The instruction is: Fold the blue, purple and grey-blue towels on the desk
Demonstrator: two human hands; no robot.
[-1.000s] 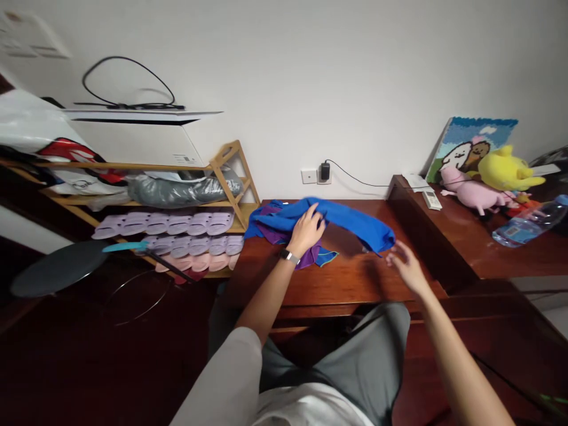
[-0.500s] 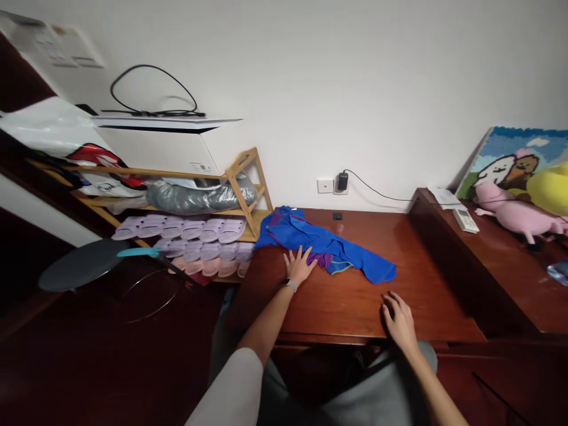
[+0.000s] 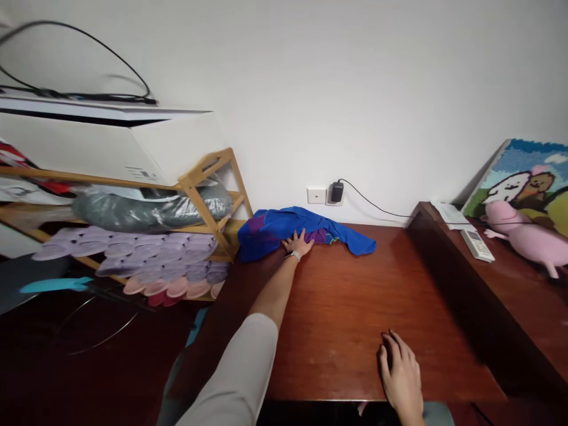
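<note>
I set the left hand [image 3: 299, 243], fingers spread, against the blue-and-purple garment [image 3: 293, 222] along the back edge of the counter [image 3: 337, 313], toward its left corner. The right hand [image 3: 401, 370], loosely curled, is empty near the front edge. Judged step: garment placement; next, lift left fingers clear.

Seemingly a home: lilac slippers [image 3: 146, 245] on a wooden rack [image 3: 240, 180] beyond the worktop's [image 3: 337, 319] left edge, a plush toy [image 3: 526, 236] past its right.

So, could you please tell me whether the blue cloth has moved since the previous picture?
Yes: the blue cloth has moved back across the table, closer to the wall.
</note>
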